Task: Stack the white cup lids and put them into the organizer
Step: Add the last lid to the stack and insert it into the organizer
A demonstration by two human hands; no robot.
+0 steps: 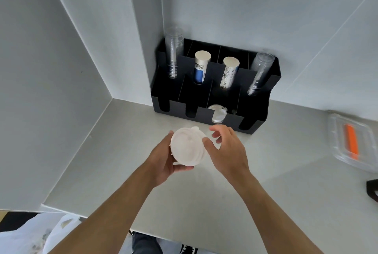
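Observation:
A stack of white cup lids [187, 146] is held above the grey counter, gripped from the left and below by my left hand [163, 161]. My right hand [227, 149] touches the stack's right edge with thumb and fingers spread. Behind them stands the black organizer [255, 110] against the wall. A few white lids [217, 113] lie in its third front slot from the left. The other front slots look dark, and I cannot tell what is in them.
The organizer's back rows hold two stacks of clear cups [173, 53] and two stacks of paper cups [201, 67]. A clear plastic box with an orange item [350, 141] sits at the right. A dark object [372, 190] pokes in at the right edge. Grey walls close the left and back.

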